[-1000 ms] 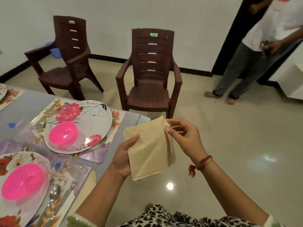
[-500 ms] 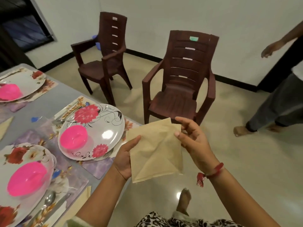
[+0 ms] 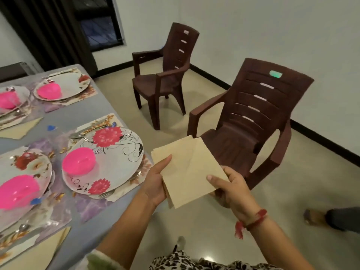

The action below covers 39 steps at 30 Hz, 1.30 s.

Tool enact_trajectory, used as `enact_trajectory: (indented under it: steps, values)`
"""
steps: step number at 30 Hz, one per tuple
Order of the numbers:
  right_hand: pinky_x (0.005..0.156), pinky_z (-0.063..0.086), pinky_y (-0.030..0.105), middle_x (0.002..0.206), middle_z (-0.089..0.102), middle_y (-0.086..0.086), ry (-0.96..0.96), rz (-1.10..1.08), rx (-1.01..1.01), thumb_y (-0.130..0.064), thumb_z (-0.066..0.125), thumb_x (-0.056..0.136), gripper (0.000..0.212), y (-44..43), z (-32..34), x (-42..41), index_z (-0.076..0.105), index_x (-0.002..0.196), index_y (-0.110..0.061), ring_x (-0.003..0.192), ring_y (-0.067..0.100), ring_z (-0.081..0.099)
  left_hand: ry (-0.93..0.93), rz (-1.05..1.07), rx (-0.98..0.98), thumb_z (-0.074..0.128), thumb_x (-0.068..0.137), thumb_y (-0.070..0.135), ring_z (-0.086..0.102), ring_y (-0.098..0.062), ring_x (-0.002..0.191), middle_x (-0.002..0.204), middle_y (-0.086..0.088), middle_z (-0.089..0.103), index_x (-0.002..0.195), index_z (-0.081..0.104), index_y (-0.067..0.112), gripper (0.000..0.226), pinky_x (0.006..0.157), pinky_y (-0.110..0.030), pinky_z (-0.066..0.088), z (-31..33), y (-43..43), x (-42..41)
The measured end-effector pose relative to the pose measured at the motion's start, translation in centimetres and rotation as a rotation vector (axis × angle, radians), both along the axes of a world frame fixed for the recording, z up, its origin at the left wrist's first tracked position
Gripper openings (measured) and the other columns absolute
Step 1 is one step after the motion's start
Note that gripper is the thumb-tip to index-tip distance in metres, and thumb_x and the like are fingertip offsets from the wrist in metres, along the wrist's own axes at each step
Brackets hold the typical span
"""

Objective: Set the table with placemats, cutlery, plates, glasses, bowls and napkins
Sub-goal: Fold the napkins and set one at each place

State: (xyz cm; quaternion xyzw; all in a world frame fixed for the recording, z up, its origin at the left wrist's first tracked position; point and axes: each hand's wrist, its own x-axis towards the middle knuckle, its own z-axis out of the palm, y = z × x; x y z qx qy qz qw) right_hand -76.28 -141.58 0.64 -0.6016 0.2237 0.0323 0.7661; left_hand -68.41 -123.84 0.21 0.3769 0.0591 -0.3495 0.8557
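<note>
The napkins (image 3: 191, 172) — a small folded beige stack — hang just off the surface's (image 3: 78, 112) edge, at three o'clock from the flowered plate (image 3: 120, 152). The left hand (image 3: 155, 182) holds the stack, thumb on top; the right hand (image 3: 231, 190) pinches its near corner. Best to peel one off with the right fingers and lay it flat beside the placemat (image 3: 97, 123), matching the laid napkin (image 3: 52, 244) at seven o'clock. No writing reads clearly; the chair's (image 3: 253, 121) green sticker (image 3: 275, 74) is possibly blank.

Bare table (image 3: 101, 110) strip between placemats; plates (image 3: 115, 160) and bowls (image 3: 78, 161) crowd the rest.
</note>
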Motion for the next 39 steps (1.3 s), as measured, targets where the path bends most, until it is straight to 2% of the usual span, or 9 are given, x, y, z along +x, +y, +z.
enact_trajectory:
  steps: [5, 10, 13, 15, 19, 23, 28, 34, 39]
  values:
    - [0.069, 0.056, 0.025, 0.097, 0.071, 0.006, -0.108, 0.083, 0.099, -0.013, 0.061, 0.087, 0.022, -1.2, 2.7, 4.0, 0.062, 0.109, -0.014, 0.087, 0.017, 0.067, -0.033, 0.028, 0.151, 0.062, 0.083, 0.021, 0.068, -0.027, 0.095, 0.108, -0.015, 0.069, 0.117, 0.059, 0.005, 0.038, 0.088, -0.042, 0.051, -0.5, -2.2, 1.0]
    - [0.088, 0.051, 0.028, 0.107, 0.069, -0.003, -0.117, 0.271, -0.114, -0.062, 0.041, 0.08, 0.056, -0.2, 3.4, 8.0, 0.07, 0.106, -0.022, 0.1, 0.01, 0.063, 0.087, 0.06, 0.044, 0.046, 0.086, 0.027, 0.065, -0.028, 0.091, 0.1, -0.018, 0.069, 0.112, 0.065, 0.001, 0.041, 0.09, -0.039, 0.049, -1.6, -4.0, 2.9]
    - [0.086, 0.052, 0.038, 0.101, 0.065, -0.002, -0.172, 0.105, -0.387, -0.053, 0.055, 0.086, 0.032, -1.3, 1.6, 10.4, 0.067, 0.099, -0.026, 0.096, 0.014, 0.061, 0.122, 0.09, -0.049, 0.043, 0.083, 0.025, 0.069, -0.028, 0.078, 0.09, -0.018, 0.071, 0.095, 0.072, -0.001, 0.041, 0.074, -0.035, 0.058, -2.0, -4.8, 5.1]
    - [0.08, 0.055, 0.038, 0.097, 0.064, 0.004, -0.11, 0.109, -0.434, -0.039, 0.064, 0.085, 0.024, -2.5, 0.6, 12.4, 0.058, 0.104, -0.026, 0.092, 0.02, 0.063, 0.117, 0.11, -0.063, 0.042, 0.083, 0.026, 0.068, -0.031, 0.086, 0.098, -0.02, 0.07, 0.101, 0.071, -0.002, 0.044, 0.082, -0.039, 0.055, -2.0, -5.4, 7.0]
    - [0.071, 0.056, 0.029, 0.096, 0.067, 0.012, 0.052, 0.233, -0.243, -0.03, 0.073, 0.078, 0.051, -2.5, -0.4, 16.5, 0.045, 0.119, -0.024, 0.087, 0.021, 0.067, 0.127, 0.127, -0.04, 0.04, 0.086, 0.034, 0.058, -0.038, 0.108, 0.122, -0.027, 0.058, 0.13, 0.053, 0.0, 0.057, 0.097, -0.048, 0.045, -2.2, -6.2, 11.3]
    - [0.071, 0.053, 0.03, 0.086, 0.067, 0.011, 0.014, 0.148, -0.138, -0.012, 0.075, 0.076, 0.055, -1.0, -0.4, 22.2, 0.044, 0.118, -0.027, 0.084, 0.021, 0.067, 0.121, 0.214, -0.118, 0.052, 0.083, 0.031, 0.064, -0.036, 0.099, 0.115, -0.027, 0.062, 0.12, 0.061, -0.003, 0.051, 0.085, -0.043, 0.055, -1.8, -6.3, 15.0]
    - [0.078, 0.055, 0.035, 0.101, 0.067, 0.02, -0.009, 0.323, -0.091, -0.006, 0.07, 0.079, 0.049, 2.2, 1.1, 30.1, 0.05, 0.124, -0.012, 0.093, 0.029, 0.065, 0.158, 0.446, -0.256, 0.093, 0.044, 0.017, 0.067, -0.039, 0.094, 0.111, -0.029, 0.064, 0.111, 0.066, -0.006, 0.075, 0.083, -0.05, 0.055, -2.1, -3.3, 19.7]
    - [0.066, 0.057, 0.029, 0.108, 0.066, 0.014, 0.103, 0.636, 0.291, 0.0, 0.055, 0.087, 0.034, 8.2, 2.8, 35.8, 0.053, 0.12, -0.009, 0.091, 0.024, 0.066, 0.122, 0.69, -0.358, 0.079, 0.071, 0.028, 0.054, -0.036, 0.113, 0.129, -0.022, 0.053, 0.137, 0.047, 0.004, 0.077, 0.112, -0.048, 0.025, -2.0, 1.9, 21.2]
    - [0.071, 0.057, 0.03, 0.098, 0.07, 0.01, 0.161, 0.812, 0.406, -0.005, 0.062, 0.072, 0.05, 12.2, 3.4, 40.0, 0.051, 0.12, -0.011, 0.076, 0.017, 0.069, 0.093, 0.929, -0.374, 0.088, 0.054, 0.027, 0.064, -0.035, 0.102, 0.117, -0.02, 0.064, 0.116, 0.066, 0.003, 0.07, 0.094, -0.047, 0.049, -1.9, 6.2, 20.1]
